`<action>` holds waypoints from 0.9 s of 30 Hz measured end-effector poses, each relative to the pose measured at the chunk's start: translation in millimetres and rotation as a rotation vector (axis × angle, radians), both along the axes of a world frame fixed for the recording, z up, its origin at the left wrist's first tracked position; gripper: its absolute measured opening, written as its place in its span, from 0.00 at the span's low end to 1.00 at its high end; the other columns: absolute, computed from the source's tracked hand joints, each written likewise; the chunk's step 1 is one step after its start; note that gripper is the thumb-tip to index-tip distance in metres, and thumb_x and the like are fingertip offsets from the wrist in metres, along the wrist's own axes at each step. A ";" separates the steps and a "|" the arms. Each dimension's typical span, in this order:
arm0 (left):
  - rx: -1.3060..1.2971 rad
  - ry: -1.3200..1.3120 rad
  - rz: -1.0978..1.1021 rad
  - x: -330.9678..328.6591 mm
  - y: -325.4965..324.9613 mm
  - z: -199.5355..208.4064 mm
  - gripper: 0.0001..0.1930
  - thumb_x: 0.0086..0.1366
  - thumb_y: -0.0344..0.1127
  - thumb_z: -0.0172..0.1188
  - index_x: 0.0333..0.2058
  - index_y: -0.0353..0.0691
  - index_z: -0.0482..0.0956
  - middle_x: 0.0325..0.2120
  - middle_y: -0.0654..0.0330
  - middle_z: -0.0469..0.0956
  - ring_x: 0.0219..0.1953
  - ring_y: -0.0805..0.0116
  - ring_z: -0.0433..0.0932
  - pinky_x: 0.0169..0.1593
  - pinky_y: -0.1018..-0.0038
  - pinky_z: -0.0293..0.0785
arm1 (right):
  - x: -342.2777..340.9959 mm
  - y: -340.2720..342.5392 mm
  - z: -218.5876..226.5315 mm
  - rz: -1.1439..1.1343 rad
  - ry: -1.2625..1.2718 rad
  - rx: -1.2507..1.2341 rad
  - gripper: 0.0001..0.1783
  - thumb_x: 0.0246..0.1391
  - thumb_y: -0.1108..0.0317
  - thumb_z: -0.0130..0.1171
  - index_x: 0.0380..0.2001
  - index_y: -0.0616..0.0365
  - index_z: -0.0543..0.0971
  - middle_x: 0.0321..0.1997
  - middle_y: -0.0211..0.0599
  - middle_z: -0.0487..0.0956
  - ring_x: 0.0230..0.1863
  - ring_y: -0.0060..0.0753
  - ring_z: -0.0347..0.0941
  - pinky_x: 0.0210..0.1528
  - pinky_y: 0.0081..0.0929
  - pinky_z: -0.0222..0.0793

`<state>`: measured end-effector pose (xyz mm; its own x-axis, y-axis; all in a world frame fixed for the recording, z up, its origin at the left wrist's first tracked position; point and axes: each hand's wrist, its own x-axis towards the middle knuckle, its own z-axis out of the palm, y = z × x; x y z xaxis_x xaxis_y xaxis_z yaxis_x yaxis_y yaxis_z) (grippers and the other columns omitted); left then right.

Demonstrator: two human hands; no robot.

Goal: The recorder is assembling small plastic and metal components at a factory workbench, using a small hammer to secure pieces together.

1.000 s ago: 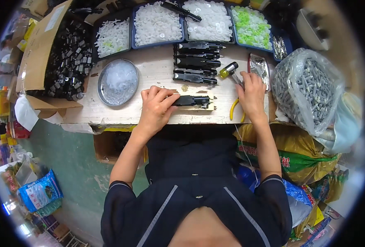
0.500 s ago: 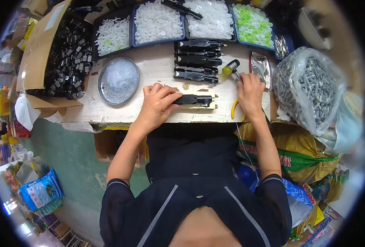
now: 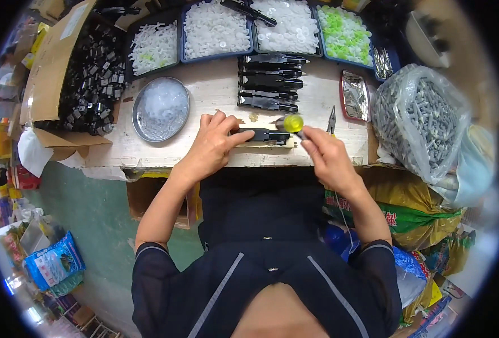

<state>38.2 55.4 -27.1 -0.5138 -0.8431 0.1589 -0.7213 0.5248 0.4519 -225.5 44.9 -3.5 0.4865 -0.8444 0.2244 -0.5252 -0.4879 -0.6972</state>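
Note:
My left hand (image 3: 210,143) holds the near end of a long black plastic part (image 3: 264,136), its index finger stretched along the top. The part lies flat in a pale block (image 3: 289,143) near the table's front edge. Closed round a small hammer (image 3: 292,123) with a clear yellow face, my right hand (image 3: 329,159) is just right of the block. The hammer head hovers over the part's right end; whether it touches cannot be made out. Beyond them, several similar black parts (image 3: 270,84) lie stacked in a row.
Pliers (image 3: 332,120) and a red tray of silvery pieces (image 3: 355,96) lie at right, by a bag of grey pieces (image 3: 427,121). A round metal dish (image 3: 137,115) and a carton of black pieces (image 3: 52,73) stand left. Bins of white pieces (image 3: 216,56) line the back.
My right hand has picked the hammer up off the right side and brought it left over the black part. The pliers now show uncovered. My left hand stays on the part, its index finger shifted slightly.

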 end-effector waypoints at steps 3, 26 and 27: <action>-0.091 -0.086 -0.060 -1.6 1.0 -0.5 0.24 0.43 0.21 0.56 0.43 0.47 0.77 0.34 0.61 0.69 0.39 0.63 0.65 0.42 0.68 0.56 | 7.6 7.3 -3.5 0.017 0.169 -0.010 0.13 0.55 0.70 0.51 0.42 0.64 0.71 0.32 0.50 0.76 0.31 0.54 0.73 0.32 0.41 0.70; 0.110 0.169 0.062 -3.7 -16.2 -2.0 0.24 0.42 0.19 0.57 0.43 0.42 0.76 0.28 0.58 0.71 0.35 0.56 0.69 0.39 0.65 0.68 | 31.4 6.8 26.2 0.027 0.190 -0.088 0.15 0.54 0.70 0.50 0.45 0.61 0.70 0.30 0.49 0.77 0.28 0.51 0.74 0.28 0.43 0.68; 0.081 0.169 0.060 -3.6 -20.1 -4.7 0.30 0.41 0.18 0.58 0.49 0.42 0.71 0.28 0.56 0.71 0.34 0.56 0.69 0.39 0.65 0.68 | 36.6 5.0 27.0 0.020 0.063 -0.163 0.17 0.51 0.73 0.52 0.47 0.61 0.69 0.33 0.49 0.77 0.29 0.50 0.74 0.27 0.41 0.68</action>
